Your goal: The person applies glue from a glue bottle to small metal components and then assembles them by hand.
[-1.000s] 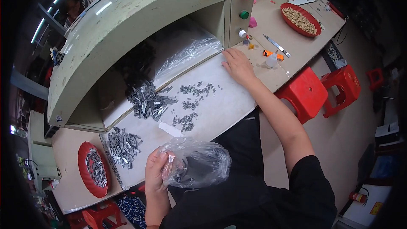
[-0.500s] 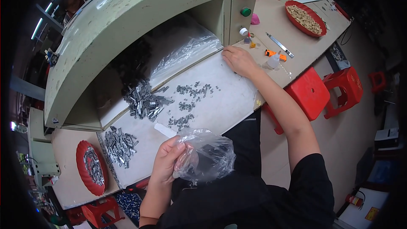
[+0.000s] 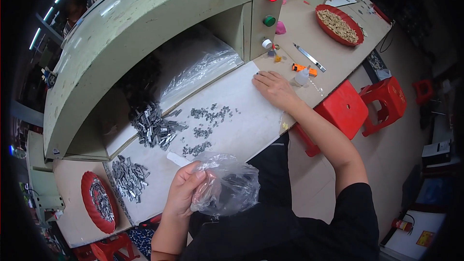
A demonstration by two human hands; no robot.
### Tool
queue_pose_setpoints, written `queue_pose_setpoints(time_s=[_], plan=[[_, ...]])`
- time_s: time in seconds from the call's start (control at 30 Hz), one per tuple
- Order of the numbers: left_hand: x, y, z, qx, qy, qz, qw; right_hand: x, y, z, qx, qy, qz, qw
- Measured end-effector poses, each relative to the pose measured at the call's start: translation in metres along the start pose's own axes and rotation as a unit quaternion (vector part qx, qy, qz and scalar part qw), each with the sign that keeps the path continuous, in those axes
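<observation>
My left hand (image 3: 186, 184) is closed on the gathered edge of a clear plastic bag (image 3: 234, 191). The bag hangs open-bodied and crinkled over my dark clothing, just off the sheet's near edge. What lies inside it, if anything, I cannot make out. Flat on the right end of a white work sheet (image 3: 232, 125) rests my right hand (image 3: 276, 91), fingers stretched toward the machine. Small dark metal pieces (image 3: 209, 116) are scattered in loose clusters between the hands. To their left lie a heap of grey metal strips (image 3: 154, 128) and a second pile (image 3: 129, 178).
A pale green arched machine (image 3: 145, 29) stands beyond the sheet, with plastic film (image 3: 203, 67) in its opening. At right are a utility knife (image 3: 309, 57), a small bottle (image 3: 302, 76), a red tray (image 3: 340, 24) and red stools (image 3: 343, 108). Another red tray (image 3: 99, 203) sits left.
My right hand has drawn back a little from the machine's edge and now lies flatter on the sheet. My left hand still grips the bag. The whole view has shifted slightly.
</observation>
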State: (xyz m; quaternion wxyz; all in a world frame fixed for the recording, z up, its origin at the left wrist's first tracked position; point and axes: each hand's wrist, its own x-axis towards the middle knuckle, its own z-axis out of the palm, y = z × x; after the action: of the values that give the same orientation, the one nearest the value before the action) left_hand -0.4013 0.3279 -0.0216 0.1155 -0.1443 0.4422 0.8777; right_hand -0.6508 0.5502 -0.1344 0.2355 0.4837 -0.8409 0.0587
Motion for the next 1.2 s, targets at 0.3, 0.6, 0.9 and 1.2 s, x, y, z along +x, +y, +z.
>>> queue_pose_setpoints(time_s=[0.3,0.6,0.9,1.2], plan=[[0.073,0.001,0.056,-0.108,0.034,-0.017,0.993,0.024,-0.014,-0.021,-0.032,-0.089,0.215,0.972],[0.093,-0.032,0.022,-0.136,0.109,-0.081,0.981,0.016,0.018,0.016,0.033,0.017,0.109,0.993],[0.125,-0.025,0.012,-0.204,0.134,-0.068,0.967,0.028,0.022,-0.003,0.224,0.059,0.312,0.921],[0.129,-0.04,0.007,-0.207,0.047,-0.068,0.975,0.043,-0.068,-0.055,0.416,-0.307,0.148,0.843]])
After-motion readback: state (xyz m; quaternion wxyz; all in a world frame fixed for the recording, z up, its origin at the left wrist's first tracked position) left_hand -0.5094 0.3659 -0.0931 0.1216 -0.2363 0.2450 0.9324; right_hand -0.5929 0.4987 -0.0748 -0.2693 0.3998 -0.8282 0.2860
